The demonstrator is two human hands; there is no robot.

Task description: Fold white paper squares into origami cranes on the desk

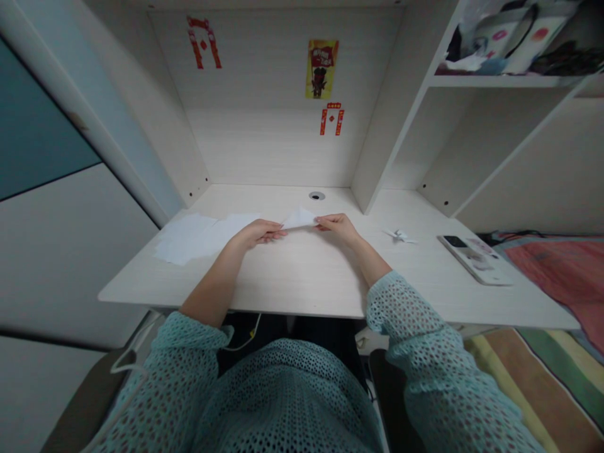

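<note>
A small folded piece of white paper (299, 218) is held just above the pale wooden desk (302, 283), between both hands. My left hand (258, 233) pinches its left edge with fingers pressed together. My right hand (336, 225) pinches its right edge. Both forearms reach forward from teal knit sleeves. Several loose white sheets (198, 236) lie on the desk just left of my left hand.
A small folded paper figure (400, 236) lies to the right of my right hand. A white phone (474, 258) rests near the desk's right end. A cable hole (316, 195) sits at the back. Shelves (500, 80) with items stand on the right; a striped bed cover (542, 365) is lower right.
</note>
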